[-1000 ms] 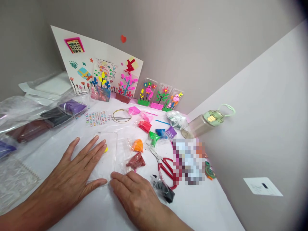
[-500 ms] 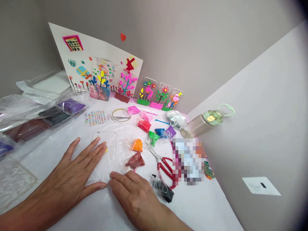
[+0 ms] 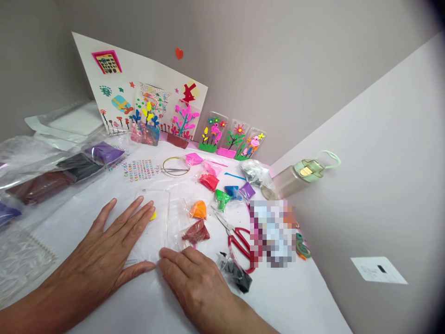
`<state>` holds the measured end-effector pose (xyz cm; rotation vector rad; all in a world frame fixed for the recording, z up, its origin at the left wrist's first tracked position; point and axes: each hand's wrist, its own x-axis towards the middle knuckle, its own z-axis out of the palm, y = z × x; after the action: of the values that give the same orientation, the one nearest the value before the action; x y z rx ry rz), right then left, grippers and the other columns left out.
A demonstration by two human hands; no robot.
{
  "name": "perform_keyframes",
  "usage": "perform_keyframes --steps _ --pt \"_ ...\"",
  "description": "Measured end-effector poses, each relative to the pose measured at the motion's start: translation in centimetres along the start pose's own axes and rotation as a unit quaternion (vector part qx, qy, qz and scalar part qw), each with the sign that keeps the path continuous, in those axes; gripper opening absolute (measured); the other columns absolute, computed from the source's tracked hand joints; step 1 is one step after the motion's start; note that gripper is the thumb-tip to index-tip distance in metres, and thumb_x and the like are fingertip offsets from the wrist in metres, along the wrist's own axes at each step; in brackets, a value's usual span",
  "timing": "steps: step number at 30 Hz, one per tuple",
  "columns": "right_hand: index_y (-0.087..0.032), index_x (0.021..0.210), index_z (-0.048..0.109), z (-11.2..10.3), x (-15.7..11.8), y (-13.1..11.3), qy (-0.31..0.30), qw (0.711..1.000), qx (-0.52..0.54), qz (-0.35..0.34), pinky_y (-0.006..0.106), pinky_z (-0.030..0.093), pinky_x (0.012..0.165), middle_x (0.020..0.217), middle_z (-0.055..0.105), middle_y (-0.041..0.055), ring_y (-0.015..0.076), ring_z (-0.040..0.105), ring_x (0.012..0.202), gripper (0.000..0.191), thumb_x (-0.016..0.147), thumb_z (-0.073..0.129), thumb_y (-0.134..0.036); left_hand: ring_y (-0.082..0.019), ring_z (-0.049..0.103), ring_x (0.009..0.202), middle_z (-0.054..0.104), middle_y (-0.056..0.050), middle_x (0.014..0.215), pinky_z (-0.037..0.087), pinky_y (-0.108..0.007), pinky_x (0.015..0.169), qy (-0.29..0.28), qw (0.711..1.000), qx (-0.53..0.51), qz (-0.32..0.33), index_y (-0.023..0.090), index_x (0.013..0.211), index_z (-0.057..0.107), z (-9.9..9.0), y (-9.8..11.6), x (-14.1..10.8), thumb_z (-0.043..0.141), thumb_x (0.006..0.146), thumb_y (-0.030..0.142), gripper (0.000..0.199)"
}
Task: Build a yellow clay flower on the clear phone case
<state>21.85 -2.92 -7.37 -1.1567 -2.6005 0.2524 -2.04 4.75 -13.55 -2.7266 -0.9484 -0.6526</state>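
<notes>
A clear phone case (image 3: 160, 204) lies flat on the white table cover. My left hand (image 3: 116, 241) rests over it with its fingers spread, its fingertips beside a small yellow piece of clay (image 3: 153, 216) that shows partly. At the case's lower right corner is my right hand (image 3: 194, 278), its fingers together and bent down; whether something is under them is hidden. Just beyond the right hand lie a brown clay packet (image 3: 196, 232) and an orange one (image 3: 199, 210).
Red-handled scissors (image 3: 239, 241) and a black clay packet (image 3: 238, 276) lie right of my right hand. Farther back are coloured packets, a gem sheet (image 3: 142, 170), decorated cases (image 3: 212, 132) and a bottle (image 3: 292, 178). Plastic bags (image 3: 45, 181) lie left.
The fingers of my left hand have shifted very slightly left, showing more of the yellow piece. The view has moved a little; my right hand stays at the case's corner.
</notes>
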Motion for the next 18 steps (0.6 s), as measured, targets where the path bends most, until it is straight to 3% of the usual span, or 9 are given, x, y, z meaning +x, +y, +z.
perform_keyframes --steps 7,14,18 --pt "-0.01 0.128 0.057 0.08 0.03 -0.07 0.015 1.0 0.004 0.0 0.032 0.057 0.087 0.137 0.068 0.0105 0.0201 0.062 0.092 0.026 0.105 0.046 -0.012 -0.047 0.043 0.143 0.058 -0.028 0.146 0.018 -0.066 0.119 0.0 1.0 0.006 0.009 0.005 0.155 0.033 0.0 -0.09 0.33 0.039 0.098 0.066 0.084" --pt "-0.01 0.129 0.057 0.11 -0.03 -0.11 0.009 1.0 0.002 0.002 0.032 0.057 0.09 0.137 0.067 0.0105 0.0203 0.062 0.094 0.028 0.106 0.043 -0.012 -0.043 0.038 0.148 0.055 -0.026 0.15 0.016 -0.065 0.122 -0.005 1.0 0.0 -0.014 0.008 0.161 0.02 -0.16 -0.03 0.15 0.042 0.097 0.067 0.09" --pt "-0.01 0.129 0.057 0.25 -0.11 -0.07 0.005 1.0 0.003 0.004 0.032 0.058 0.088 0.136 0.068 0.0112 0.0199 0.061 0.092 0.027 0.105 0.045 -0.013 -0.043 0.034 0.149 0.052 -0.028 0.152 0.014 -0.064 0.123 -0.003 1.0 -0.004 -0.01 0.004 0.16 0.024 -0.08 -0.01 0.07 0.045 0.097 0.062 0.088"
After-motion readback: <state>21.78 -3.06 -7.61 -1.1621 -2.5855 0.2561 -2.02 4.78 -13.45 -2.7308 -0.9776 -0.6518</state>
